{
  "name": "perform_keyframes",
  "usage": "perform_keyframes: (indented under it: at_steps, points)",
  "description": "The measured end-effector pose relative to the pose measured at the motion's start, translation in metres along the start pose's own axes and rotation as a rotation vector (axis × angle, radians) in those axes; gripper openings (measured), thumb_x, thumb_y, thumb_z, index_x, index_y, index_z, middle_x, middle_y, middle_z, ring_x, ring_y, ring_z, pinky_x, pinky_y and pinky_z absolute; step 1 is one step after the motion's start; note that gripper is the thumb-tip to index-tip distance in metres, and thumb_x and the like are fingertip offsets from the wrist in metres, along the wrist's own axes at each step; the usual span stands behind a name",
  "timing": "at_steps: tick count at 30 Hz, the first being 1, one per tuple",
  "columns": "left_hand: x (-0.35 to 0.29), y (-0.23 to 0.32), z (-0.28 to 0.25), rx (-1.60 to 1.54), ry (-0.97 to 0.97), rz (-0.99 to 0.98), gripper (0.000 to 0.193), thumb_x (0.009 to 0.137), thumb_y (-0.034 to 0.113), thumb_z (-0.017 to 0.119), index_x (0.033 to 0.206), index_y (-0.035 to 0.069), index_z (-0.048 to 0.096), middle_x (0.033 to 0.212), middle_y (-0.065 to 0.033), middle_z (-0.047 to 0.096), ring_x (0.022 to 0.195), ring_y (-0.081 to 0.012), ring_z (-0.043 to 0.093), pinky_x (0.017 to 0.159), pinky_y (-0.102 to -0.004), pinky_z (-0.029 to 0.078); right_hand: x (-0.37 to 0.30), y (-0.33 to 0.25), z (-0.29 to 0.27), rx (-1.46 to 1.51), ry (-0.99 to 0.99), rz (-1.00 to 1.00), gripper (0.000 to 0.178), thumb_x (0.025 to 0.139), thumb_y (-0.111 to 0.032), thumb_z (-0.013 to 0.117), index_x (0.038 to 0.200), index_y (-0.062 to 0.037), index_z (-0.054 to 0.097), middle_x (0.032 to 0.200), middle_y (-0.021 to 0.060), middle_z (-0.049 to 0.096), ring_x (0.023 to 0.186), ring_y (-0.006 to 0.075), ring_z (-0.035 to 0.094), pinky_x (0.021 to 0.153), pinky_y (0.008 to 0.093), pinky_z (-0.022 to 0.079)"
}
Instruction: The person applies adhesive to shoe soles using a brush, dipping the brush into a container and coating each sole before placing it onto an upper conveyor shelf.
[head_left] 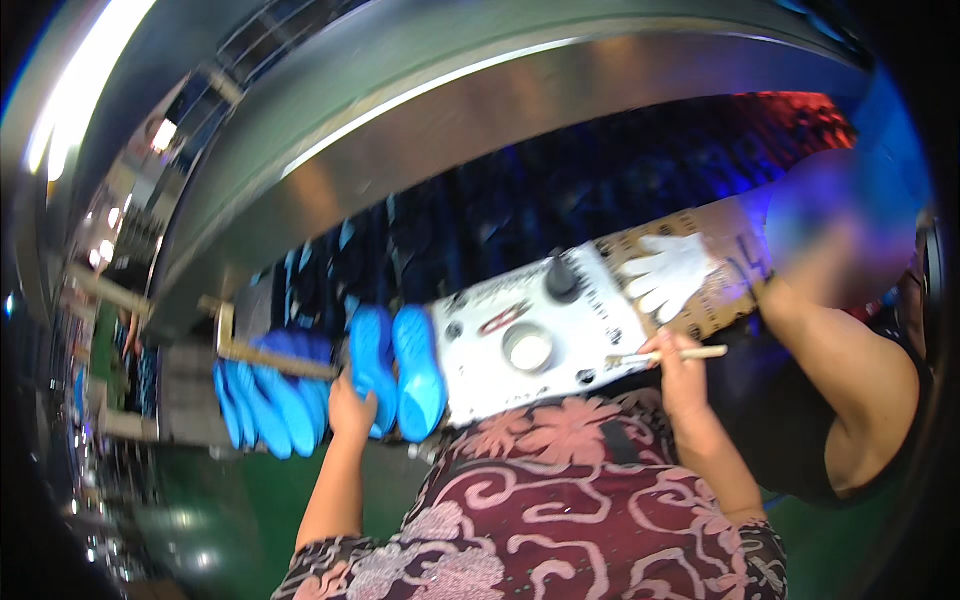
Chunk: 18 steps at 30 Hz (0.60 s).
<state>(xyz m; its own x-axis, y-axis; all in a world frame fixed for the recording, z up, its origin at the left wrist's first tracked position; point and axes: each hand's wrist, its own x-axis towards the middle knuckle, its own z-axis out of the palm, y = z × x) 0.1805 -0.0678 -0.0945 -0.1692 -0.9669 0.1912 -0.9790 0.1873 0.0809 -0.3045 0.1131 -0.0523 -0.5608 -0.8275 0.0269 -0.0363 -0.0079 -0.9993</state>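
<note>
My left hand [352,408] is closed at the left edge of a bright blue shoe sole [372,365], its thumb beside the sole; the fingertips are partly hidden. A second blue sole [419,380] lies just right of it. In my right hand [680,372] is a slim brush [700,352] with a pale wooden handle, its bristles pointing left over the edge of a white printed sheet [470,385]. On that sheet stand an open round tub of whitish contents [528,348] and a dark tapered object [562,278]. A small red-and-silver item [505,318] lies between them.
Several more blue soles [270,400] lie at the left under a wooden bar [275,358]. A white glove [665,278] lies on brown cardboard [715,220]. A co-worker's bare arm [850,370] is close on my right. A long metal housing [420,150] overhangs the dark area behind.
</note>
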Motion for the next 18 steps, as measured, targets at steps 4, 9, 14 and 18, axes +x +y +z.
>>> perform_keyframes:
  at_steps: [4, 9, 14, 18]
  points:
    - [0.003, 0.01, -0.009, 0.002, -0.247, -0.339, 0.049, 0.076, 0.023, 0.063, 0.117, 0.001, 0.049, 0.108, -0.0248, 0.058, 0.096, -0.0408, 0.058, 0.085, -0.0464, 0.047, 0.019, -0.004, 0.014, -0.011, -0.062, -0.012, 0.04, 0.098, -0.029, 0.048, 0.078, 0.0017, 0.064, 0.068, 0.0042, 0.059, 0.065, 0.0108, 0.052, 0.063, 0.0243, 0.041]
    - [-0.016, -0.014, 0.006, -0.002, -0.156, -0.274, 0.023, 0.078, 0.02, 0.056, 0.091, 0.002, 0.052, 0.085, -0.0214, 0.062, 0.08, -0.0403, 0.061, 0.07, -0.0493, 0.048, 0.028, -0.011, 0.062, -0.052, -0.216, -0.019, 0.032, 0.095, -0.024, 0.054, 0.081, 0.002, 0.067, 0.072, 0.0042, 0.061, 0.067, 0.0117, 0.053, 0.063, 0.0255, 0.043]
    - [-0.028, -0.023, -0.016, -0.418, -0.006, -0.351, 0.03, 0.083, 0.018, 0.054, 0.107, -0.001, 0.049, 0.068, -0.0121, 0.061, 0.063, -0.0261, 0.062, 0.055, -0.0419, 0.045, 0.044, -0.009, 0.12, -0.393, -0.438, -0.265, 0.018, 0.085, -0.021, 0.063, 0.078, -0.005, 0.067, 0.072, 0.0067, 0.062, 0.068, 0.0197, 0.057, 0.067, 0.0313, 0.045]
    - [-0.021, 0.01, -0.024, -1.123, -0.195, -0.664, 0.035, 0.084, 0.017, 0.057, 0.112, -0.002, 0.051, 0.074, -0.0072, 0.063, 0.059, -0.0158, 0.058, 0.051, -0.0323, 0.046, 0.048, 0.013, 0.137, -0.601, -0.504, -0.527, 0.02, 0.083, -0.023, 0.064, 0.071, -0.0066, 0.063, 0.069, 0.0059, 0.06, 0.071, 0.0272, 0.055, 0.075, 0.0371, 0.041]
